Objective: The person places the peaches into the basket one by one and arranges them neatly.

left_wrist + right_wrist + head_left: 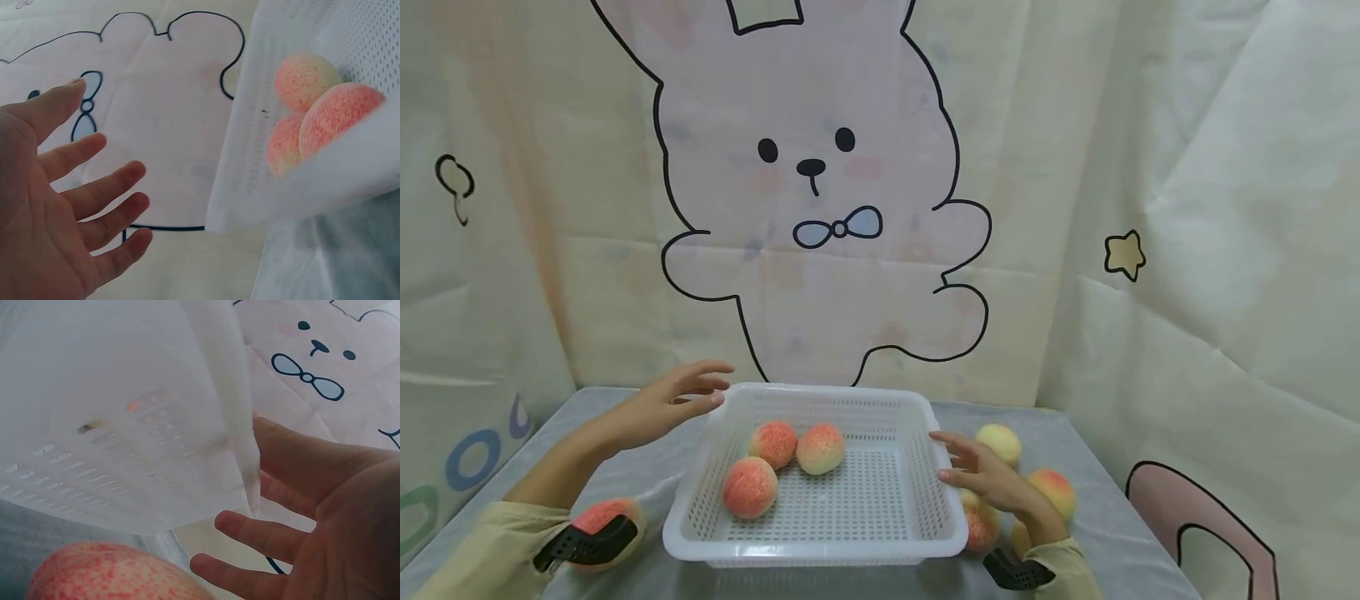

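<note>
Occupying the middle of the desk, which is wearing a grey cloth: one white plastic basket, rectangular, with perforated walls and floor, standing upright.

Contents of basket: three red-and-yellow peaches, clustering towards the left side. One redder peach is lying nearest the front; two others, a red one and a paler one, are sitting side by side behind it.

Left hand: hovering just beside the basket's rear left corner, fingers extending and spreading, holding nothing; in the left wrist view a gap is showing between fingers and wall.

Right hand: lying alongside the right rim, fingers loosely extending and spreading. The tips of thumb and forefinger are meeting the rim's edge in the right wrist view; whether they are pressing on it, one cannot tell.

Loose peaches: one red-and-yellow peach is resting left of the basket, partly hiding behind a black wrist strap. Several more are lying to the right, including a pale yellow peach and an orange-blushed peach.

Backdrop: a fabric sheet, bearing a printed bow-tied animal, is hanging behind.
</note>
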